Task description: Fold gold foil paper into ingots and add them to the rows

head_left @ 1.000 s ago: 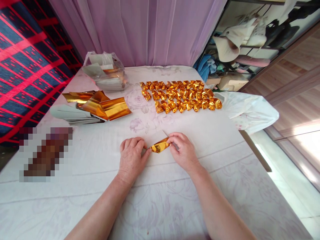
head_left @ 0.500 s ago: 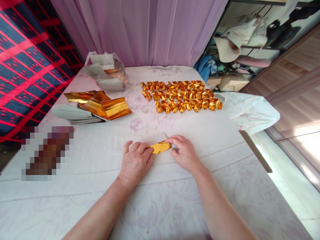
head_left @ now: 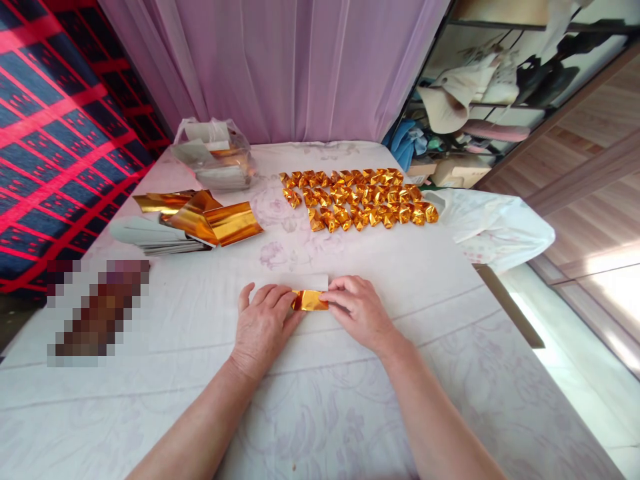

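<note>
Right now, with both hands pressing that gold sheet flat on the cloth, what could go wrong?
1. The gold foil paper is pinched between the left hand and the right hand; the shiny sheet might slip, skewing the crease.
2. The white cloth beneath looks soft, so a pressed fold may come out blunt.
3. The folded gold pieces lie loose just beyond; a forward reach could scatter them.
</note>
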`<state>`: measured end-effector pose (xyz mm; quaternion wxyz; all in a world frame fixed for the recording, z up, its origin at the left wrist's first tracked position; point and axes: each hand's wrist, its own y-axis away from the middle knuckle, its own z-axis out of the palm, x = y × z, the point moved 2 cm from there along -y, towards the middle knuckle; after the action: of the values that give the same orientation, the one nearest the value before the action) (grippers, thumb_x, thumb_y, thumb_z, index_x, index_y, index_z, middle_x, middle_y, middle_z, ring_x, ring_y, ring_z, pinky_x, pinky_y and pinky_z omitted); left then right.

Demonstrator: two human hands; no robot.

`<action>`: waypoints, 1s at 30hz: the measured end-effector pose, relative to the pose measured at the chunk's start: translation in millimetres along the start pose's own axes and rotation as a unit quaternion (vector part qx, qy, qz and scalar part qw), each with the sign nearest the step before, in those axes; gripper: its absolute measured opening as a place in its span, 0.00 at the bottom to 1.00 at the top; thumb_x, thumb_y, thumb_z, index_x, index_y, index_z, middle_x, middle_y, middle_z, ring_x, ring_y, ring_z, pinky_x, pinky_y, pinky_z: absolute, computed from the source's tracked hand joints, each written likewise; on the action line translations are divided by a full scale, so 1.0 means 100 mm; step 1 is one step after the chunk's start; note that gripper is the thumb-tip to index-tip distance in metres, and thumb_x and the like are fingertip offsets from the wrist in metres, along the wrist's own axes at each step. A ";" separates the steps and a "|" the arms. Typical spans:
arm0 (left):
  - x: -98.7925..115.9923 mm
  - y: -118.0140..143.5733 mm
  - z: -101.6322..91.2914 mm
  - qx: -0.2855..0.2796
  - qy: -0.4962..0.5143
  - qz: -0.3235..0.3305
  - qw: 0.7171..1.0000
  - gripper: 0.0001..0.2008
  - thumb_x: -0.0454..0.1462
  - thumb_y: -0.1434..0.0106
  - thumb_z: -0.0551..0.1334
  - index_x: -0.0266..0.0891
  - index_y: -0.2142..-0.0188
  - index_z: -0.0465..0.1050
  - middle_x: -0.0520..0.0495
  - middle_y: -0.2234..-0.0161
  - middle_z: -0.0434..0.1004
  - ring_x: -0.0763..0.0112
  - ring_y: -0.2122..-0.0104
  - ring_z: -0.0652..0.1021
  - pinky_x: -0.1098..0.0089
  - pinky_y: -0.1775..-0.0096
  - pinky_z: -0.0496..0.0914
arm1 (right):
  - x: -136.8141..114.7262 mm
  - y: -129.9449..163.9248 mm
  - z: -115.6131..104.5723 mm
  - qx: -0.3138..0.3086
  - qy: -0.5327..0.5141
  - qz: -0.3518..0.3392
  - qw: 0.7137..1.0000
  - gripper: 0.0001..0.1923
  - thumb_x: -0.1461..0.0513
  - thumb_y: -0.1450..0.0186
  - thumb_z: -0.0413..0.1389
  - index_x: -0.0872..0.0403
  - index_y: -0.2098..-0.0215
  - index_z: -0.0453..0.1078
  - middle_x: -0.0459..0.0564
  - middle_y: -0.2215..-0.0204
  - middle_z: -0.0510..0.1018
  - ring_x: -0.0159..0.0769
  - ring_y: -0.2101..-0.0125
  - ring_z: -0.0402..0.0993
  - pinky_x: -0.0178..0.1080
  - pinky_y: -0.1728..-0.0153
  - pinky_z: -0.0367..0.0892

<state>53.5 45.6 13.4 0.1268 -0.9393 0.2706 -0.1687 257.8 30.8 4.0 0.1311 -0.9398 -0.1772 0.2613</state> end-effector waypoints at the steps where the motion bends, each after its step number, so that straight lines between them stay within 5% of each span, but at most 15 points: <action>1: -0.01 0.00 0.00 -0.001 0.002 0.001 1.000 0.09 0.42 0.34 0.62 0.44 0.57 0.76 0.45 0.56 0.81 0.56 0.54 0.78 0.46 0.42 0.55 | -0.03 -0.01 -0.02 0.002 0.019 -0.004 1.000 0.14 0.69 0.37 0.59 0.45 0.58 0.78 0.49 0.58 0.76 0.40 0.56 0.71 0.44 0.54 0.64; 7: -0.04 0.00 -0.01 0.005 0.015 0.008 1.000 0.09 0.43 0.34 0.62 0.44 0.57 0.76 0.44 0.55 0.81 0.56 0.54 0.78 0.47 0.42 0.55 | -0.15 -0.03 -0.08 -0.029 0.063 -0.042 0.997 0.08 0.64 0.36 0.62 0.43 0.62 0.79 0.50 0.51 0.75 0.42 0.51 0.68 0.46 0.52 0.63; 15: -0.03 -0.02 0.01 -0.011 0.010 -0.028 0.999 0.06 0.41 0.34 0.62 0.43 0.60 0.75 0.45 0.57 0.81 0.57 0.55 0.77 0.47 0.42 0.54 | -0.15 0.01 0.03 -0.095 -0.007 -0.063 0.993 0.07 0.62 0.32 0.58 0.46 0.58 0.78 0.46 0.62 0.79 0.35 0.59 0.71 0.42 0.55 0.61; 30: 0.00 -0.02 0.03 -0.005 0.027 -0.040 0.999 0.09 0.42 0.38 0.65 0.43 0.58 0.75 0.45 0.57 0.81 0.55 0.54 0.77 0.44 0.39 0.51 | -0.04 0.00 0.04 -0.043 -0.028 -0.002 0.999 0.04 0.63 0.34 0.59 0.50 0.65 0.76 0.47 0.67 0.78 0.36 0.63 0.73 0.40 0.60 0.64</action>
<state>55.3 47.5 11.0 0.1082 -0.9450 0.2372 -0.1974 252.2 29.9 2.5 0.0858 -0.9365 -0.1940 0.2791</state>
